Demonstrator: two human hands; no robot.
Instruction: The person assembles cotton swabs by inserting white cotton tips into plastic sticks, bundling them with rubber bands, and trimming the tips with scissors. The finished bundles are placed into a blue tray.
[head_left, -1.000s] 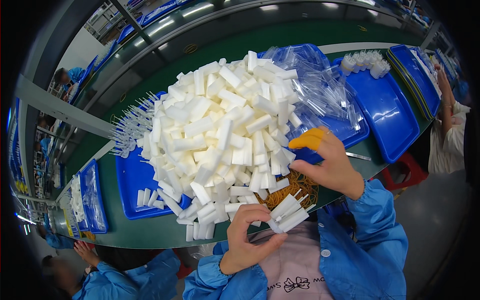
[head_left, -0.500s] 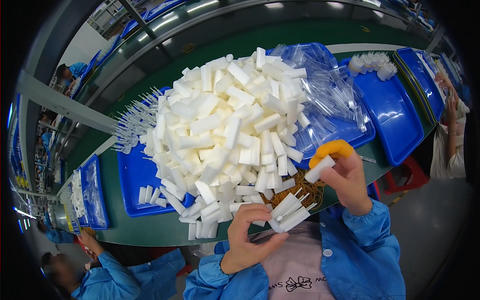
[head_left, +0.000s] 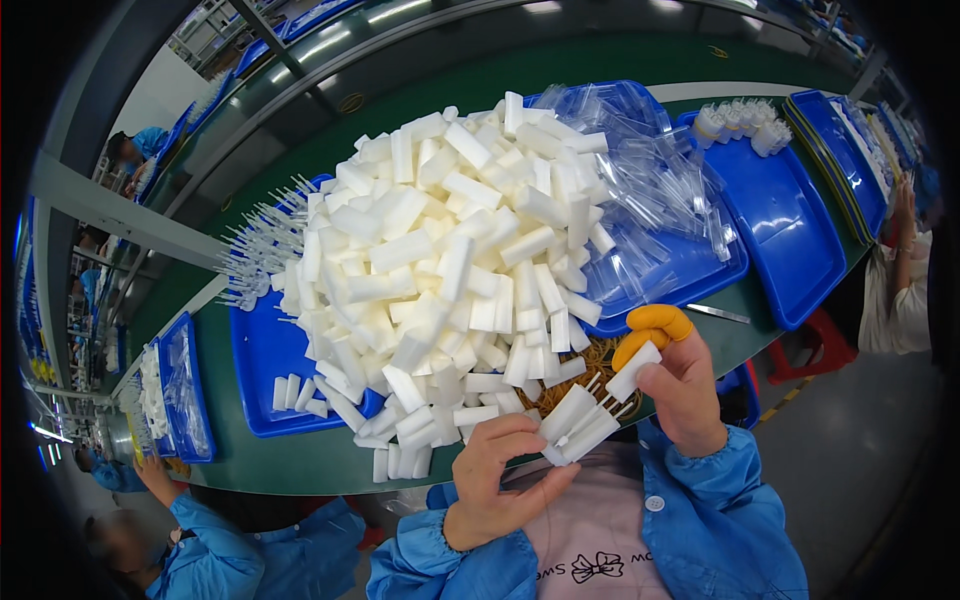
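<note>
Near my body, my left hand pinches a small part with white foam blocks on it and thin pale prongs pointing up to the right. My right hand, with yellow finger cots on its fingers, grips one white foam block between thumb and fingers. That block is at the tips of the prongs; whether a prong enters it I cannot tell. A large heap of white foam blocks lies just beyond my hands. Brown rubber bands lie partly hidden behind them.
Clear plastic sleeves fill a blue tray at the right. Another blue tray holds white bundles. Pronged clear parts stand at the left over a blue tray. Metal tweezers lie near the table edge. Co-workers sit at both sides.
My right hand has moved slightly down and left, bringing its foam block to the prongs of the part in my left hand. The tweezers show more fully. The left co-worker's arm has shifted.
</note>
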